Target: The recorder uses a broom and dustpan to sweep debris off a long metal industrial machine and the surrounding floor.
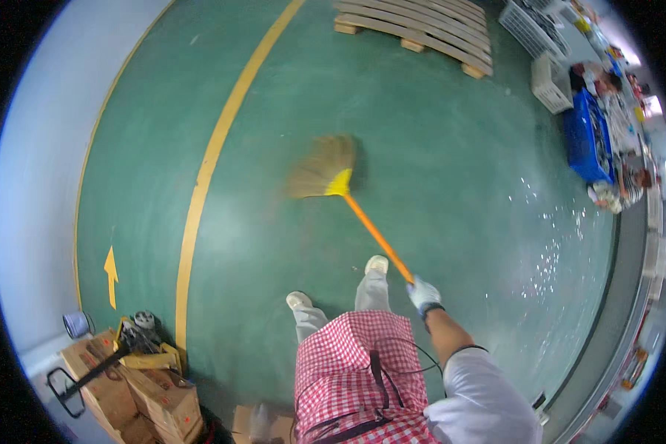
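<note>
A broom [378, 238] with an orange handle, a yellow collar and a fan of tan bristles reaches out ahead of me over the green floor. My right hand [425, 294], in a white glove, is closed round the near end of its handle. The bristles [322, 164] are smeared by motion and lie to the right of a yellow floor line. My left hand does not show anywhere in the picture.
A wooden pallet [422, 26] lies at the far right. Crates, including a blue one [589, 140], and two people line the right side. Wooden boxes [144, 392] and a yellow pallet jack [152, 359] stand at the lower left, near the pale wall [44, 185].
</note>
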Demonstrator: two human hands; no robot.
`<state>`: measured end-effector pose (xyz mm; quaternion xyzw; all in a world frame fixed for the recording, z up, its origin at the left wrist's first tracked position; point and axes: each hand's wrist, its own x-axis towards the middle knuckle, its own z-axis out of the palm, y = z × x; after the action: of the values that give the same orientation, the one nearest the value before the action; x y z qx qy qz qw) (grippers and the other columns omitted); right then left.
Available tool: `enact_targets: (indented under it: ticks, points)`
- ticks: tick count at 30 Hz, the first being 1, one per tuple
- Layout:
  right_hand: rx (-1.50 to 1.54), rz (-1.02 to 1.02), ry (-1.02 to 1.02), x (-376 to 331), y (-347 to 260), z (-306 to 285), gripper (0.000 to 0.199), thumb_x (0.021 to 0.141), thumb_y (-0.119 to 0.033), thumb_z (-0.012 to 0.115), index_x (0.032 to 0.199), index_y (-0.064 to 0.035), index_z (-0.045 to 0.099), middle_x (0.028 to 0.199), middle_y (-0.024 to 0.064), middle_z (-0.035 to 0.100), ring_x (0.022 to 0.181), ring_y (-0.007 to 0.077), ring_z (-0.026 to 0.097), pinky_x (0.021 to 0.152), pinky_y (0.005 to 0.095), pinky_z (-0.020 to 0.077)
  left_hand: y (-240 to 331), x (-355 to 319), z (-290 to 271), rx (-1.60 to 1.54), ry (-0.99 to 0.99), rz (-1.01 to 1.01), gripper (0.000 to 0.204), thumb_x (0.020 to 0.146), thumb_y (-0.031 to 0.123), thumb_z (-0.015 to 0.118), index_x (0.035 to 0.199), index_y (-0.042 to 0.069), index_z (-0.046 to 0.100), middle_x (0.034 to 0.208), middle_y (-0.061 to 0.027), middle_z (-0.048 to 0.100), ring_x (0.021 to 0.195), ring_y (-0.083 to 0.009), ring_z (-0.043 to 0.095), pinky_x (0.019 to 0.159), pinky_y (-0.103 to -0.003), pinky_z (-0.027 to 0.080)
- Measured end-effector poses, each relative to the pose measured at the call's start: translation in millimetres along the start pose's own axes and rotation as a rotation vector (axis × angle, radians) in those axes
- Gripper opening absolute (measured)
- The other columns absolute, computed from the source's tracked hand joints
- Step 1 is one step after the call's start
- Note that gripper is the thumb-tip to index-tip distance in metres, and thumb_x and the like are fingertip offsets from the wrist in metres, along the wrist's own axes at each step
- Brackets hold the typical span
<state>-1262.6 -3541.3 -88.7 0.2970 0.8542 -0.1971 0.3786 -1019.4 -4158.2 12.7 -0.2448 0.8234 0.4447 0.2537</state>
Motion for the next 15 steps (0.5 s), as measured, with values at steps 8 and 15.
enact_targets:
  ticks: [8,15]
  points:
    - [0.005,0.693,0.026,-208.4,434.5,3.4,0.033,0.085,-0.025,0.051,0.113,-0.0068,0.051,0.101,0.0250,0.060,0.093,0.0418,0.059,0.078,0.0491,0.0483,215.9,78.7,103.2,-0.317,-0.192,-0.466,0.037,0.090,0.032,0.053,0.115,0.005,0.051,0.094,-0.0120,0.063,0.080,-0.0225,0.062,0.071,-0.037,0.052]
    - [0.170,0.748,0.127,-295.2,488.0,-45.6,0.034,0.085,-0.032,0.056,0.092,0.0000,0.064,0.077,0.0205,0.063,0.072,0.0345,0.063,0.061,0.0441,0.0472,284.1,121.5,142.9,-0.253,-0.196,-0.454,0.043,0.091,0.031,0.053,0.123,0.003,0.048,0.096,-0.0132,0.064,0.081,-0.0245,0.064,0.073,-0.038,0.053]
